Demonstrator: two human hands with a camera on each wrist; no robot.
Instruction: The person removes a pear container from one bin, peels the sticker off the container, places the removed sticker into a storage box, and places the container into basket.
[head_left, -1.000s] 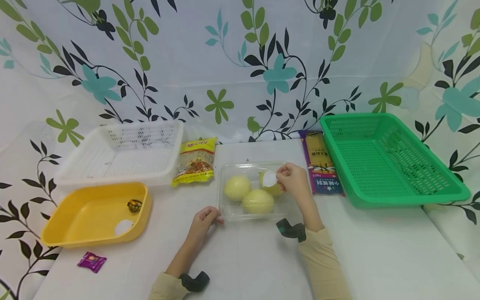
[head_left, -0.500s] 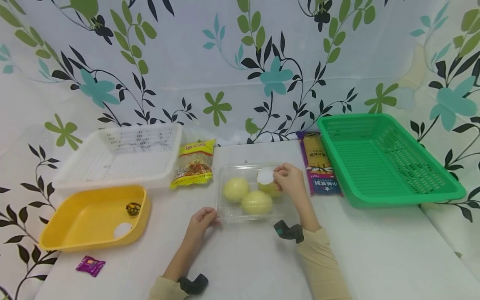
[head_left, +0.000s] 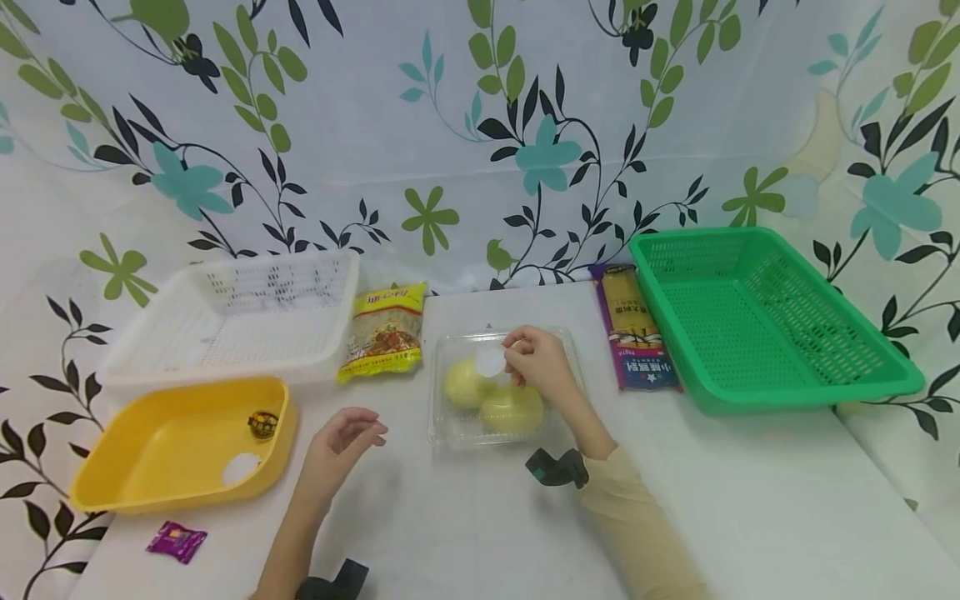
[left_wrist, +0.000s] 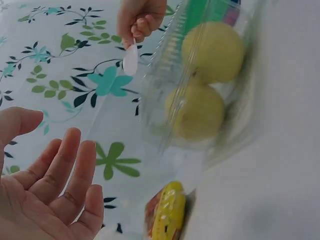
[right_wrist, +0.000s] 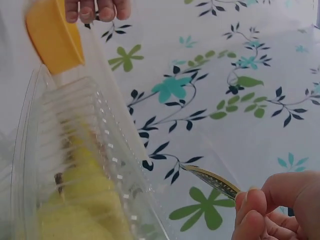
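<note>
My right hand pinches a round sticker between thumb and fingers, above the far part of a clear plastic clamshell box. The sticker's white side shows in the head view; the right wrist view catches its dark printed face with a gold rim. Inside the box lie yellow-green fruits, at least one partly hidden by my right hand in the head view. My left hand is apart from the box, off its left side, fingers loosely bent and holding nothing.
At left, a yellow tray holds a white disc and a small black-and-gold item. Behind it stands a white basket. A yellow food bag, a pasta pack, a green basket and a purple-wrapped sweet surround.
My right hand has carried the sticker left across the box. My left hand has come away from the box's near left corner and shifted left, its fingers spreading.
</note>
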